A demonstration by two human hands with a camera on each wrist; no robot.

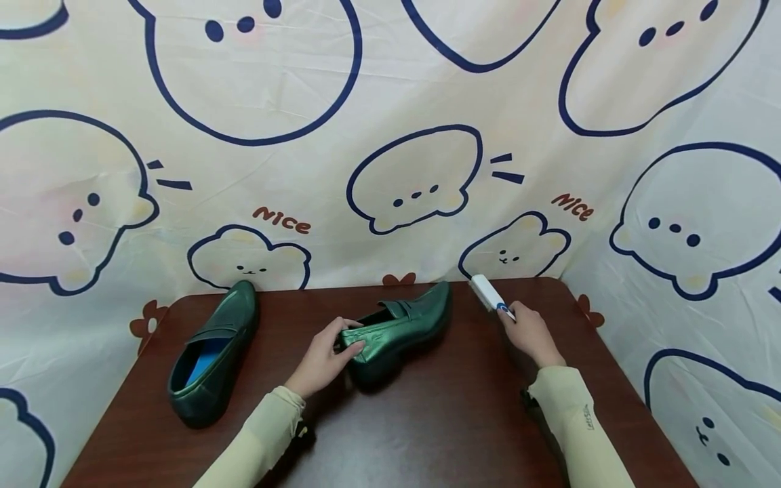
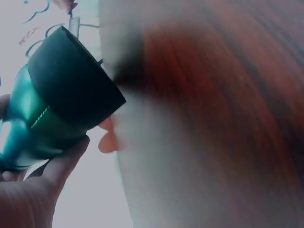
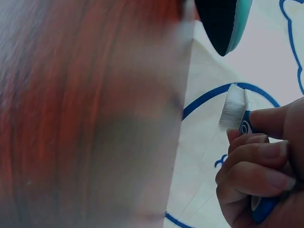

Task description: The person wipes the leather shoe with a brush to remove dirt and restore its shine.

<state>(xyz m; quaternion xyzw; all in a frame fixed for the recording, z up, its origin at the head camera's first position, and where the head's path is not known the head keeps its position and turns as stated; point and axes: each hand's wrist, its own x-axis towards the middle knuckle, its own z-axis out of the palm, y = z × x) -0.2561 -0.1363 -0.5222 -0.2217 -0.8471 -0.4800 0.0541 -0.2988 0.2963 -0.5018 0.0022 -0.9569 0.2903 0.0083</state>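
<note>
Clerk: Item one, and its place?

Keeper: Green loafer point(image 1: 403, 333), at 12 o'clock on the bench point(image 1: 464, 413), toe towards 2 o'clock. Left hand point(image 1: 321, 359) at the heel end: fingers clamped on the back wall, thumb outside. Whether the sole touches the bench cannot be told.

Clerk: Handling?

Keeper: Judged light; upper smooth, perhaps slippery, supple at the opening, stiffer at the heel and dark sole. Best taken by the heel; the shiny finish may scuff.

Clerk: Item two?

Keeper: White brush point(image 1: 486, 291), at 1 o'clock, bristles apart from the loafer. Right hand point(image 1: 529, 335): fingers curled round the handle. Judged light and rigid, bristles springy; best held by the handle.

Clerk: Item three?

Keeper: Matching loafer point(image 1: 224, 332), at 10 o'clock, sole down, blue insole point(image 1: 206, 360) showing, touched by neither hand.
</note>
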